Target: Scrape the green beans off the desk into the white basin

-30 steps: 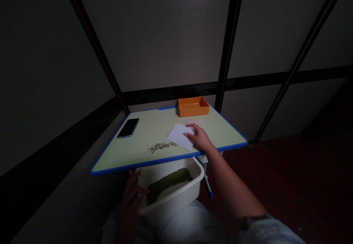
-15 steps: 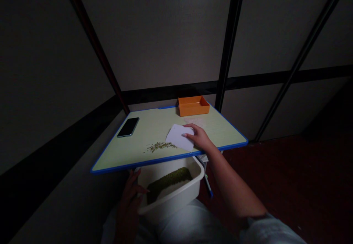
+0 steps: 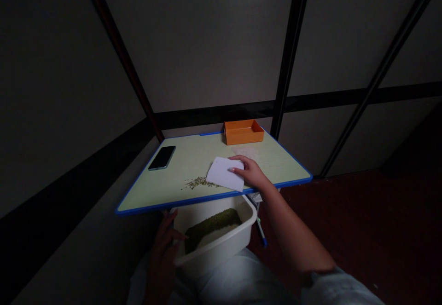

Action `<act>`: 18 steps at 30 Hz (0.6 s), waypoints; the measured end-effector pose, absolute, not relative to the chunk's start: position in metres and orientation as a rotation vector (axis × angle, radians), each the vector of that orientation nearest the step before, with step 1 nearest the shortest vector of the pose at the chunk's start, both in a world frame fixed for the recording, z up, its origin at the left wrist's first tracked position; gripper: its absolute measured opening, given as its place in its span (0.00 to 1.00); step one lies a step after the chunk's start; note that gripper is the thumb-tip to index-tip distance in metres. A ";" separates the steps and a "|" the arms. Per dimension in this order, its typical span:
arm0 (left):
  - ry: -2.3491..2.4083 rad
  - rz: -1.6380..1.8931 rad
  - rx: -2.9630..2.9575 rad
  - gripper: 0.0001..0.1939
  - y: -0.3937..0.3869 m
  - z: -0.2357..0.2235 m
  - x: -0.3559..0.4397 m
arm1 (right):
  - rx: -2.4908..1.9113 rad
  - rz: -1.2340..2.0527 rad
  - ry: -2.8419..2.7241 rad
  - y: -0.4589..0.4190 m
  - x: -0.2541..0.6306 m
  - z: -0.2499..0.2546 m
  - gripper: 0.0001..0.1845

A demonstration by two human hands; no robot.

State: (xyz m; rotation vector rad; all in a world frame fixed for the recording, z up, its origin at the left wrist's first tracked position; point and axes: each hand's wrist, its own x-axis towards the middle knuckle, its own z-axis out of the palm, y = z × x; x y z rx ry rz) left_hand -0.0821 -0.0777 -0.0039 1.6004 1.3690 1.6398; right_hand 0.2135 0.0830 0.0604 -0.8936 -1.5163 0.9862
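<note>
My right hand (image 3: 250,172) grips a white card (image 3: 224,174) by its right side, thumb on top, tilted low over the tabletop. Against the card's left edge lies a scatter of small greenish-brown grains (image 3: 196,183), some of them partly hidden by it. Below the table's front edge, my left hand (image 3: 167,238) holds the left rim of a white plastic basin (image 3: 221,245), which rests on my lap. Inside the basin is a heap of green grains (image 3: 214,224), with part of the pale bottom showing.
The small pale table (image 3: 186,153) has a blue edge. On its left lies a smartphone (image 3: 162,158); at the back right stands an orange open box (image 3: 244,135). A faint whitish patch (image 3: 245,152) is in front of the box. Panelled walls stand close behind and left.
The white card has shifted slightly toward the left and front, covering more of the grains' right end. My left hand keeps its hold on the basin.
</note>
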 end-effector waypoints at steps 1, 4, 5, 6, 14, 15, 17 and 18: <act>1.367 1.634 1.608 0.10 -0.078 -0.004 -0.082 | -0.887 0.995 -1.510 0.083 0.213 0.061 0.23; 1.355 1.621 1.631 0.11 -0.078 -0.004 -0.082 | -0.871 1.007 -1.491 0.083 0.213 0.061 0.23; 1.348 1.624 1.635 0.11 -0.078 -0.004 -0.082 | -0.867 1.006 -1.488 0.083 0.213 0.061 0.23; 1.344 1.628 1.636 0.12 -0.078 -0.005 -0.083 | -0.867 1.001 -1.487 0.083 0.213 0.061 0.23; 1.335 1.609 1.682 0.10 -0.078 -0.006 -0.086 | -0.898 0.842 -1.373 0.087 0.215 0.059 0.20; 1.341 1.622 1.678 0.11 -0.078 -0.006 -0.085 | -0.893 0.834 -1.357 0.088 0.216 0.059 0.20; 1.358 1.650 1.660 0.12 -0.078 -0.005 -0.083 | -0.890 0.858 -1.353 0.089 0.217 0.057 0.20; 1.363 1.647 1.655 0.12 -0.078 -0.004 -0.082 | -0.892 0.883 -1.365 0.089 0.217 0.056 0.21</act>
